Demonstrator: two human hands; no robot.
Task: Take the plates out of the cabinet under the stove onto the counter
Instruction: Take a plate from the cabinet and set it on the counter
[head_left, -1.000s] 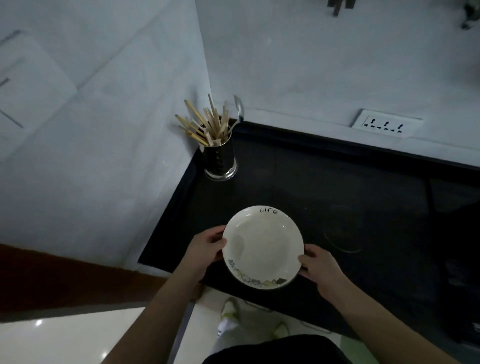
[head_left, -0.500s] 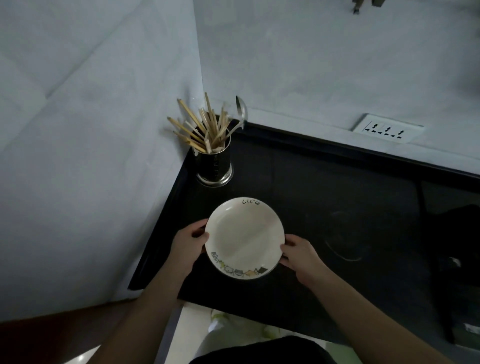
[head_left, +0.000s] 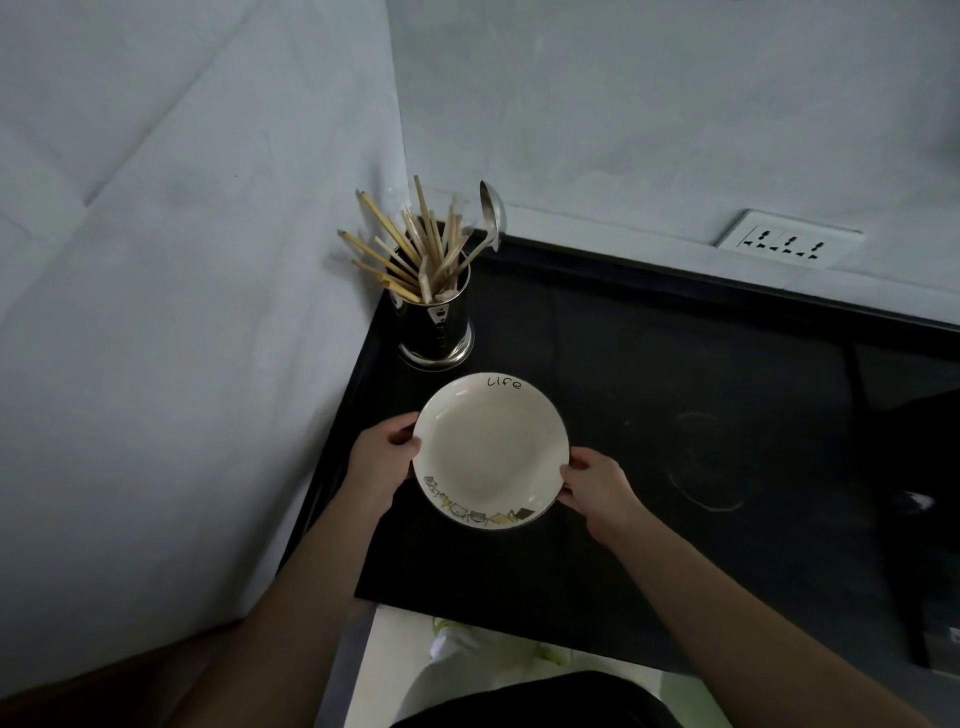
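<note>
A white plate (head_left: 488, 447) with the word "Life" on its far rim and a row of small drawings on its near rim is over the left part of the black counter (head_left: 649, 395). My left hand (head_left: 382, 462) grips its left edge and my right hand (head_left: 592, 486) grips its right edge. Whether the plate rests on the counter or hovers just above it, I cannot tell. The cabinet under the stove is out of view.
A shiny metal holder (head_left: 435, 325) full of chopsticks and a ladle stands in the counter's back left corner, just beyond the plate. White walls close the left and back sides. A socket strip (head_left: 787, 244) sits on the back wall. A dark object (head_left: 914, 499) lies at the right.
Both hands have carried the plate forward and left over the counter, closer to the chopstick holder. The grip on both edges is unchanged.
</note>
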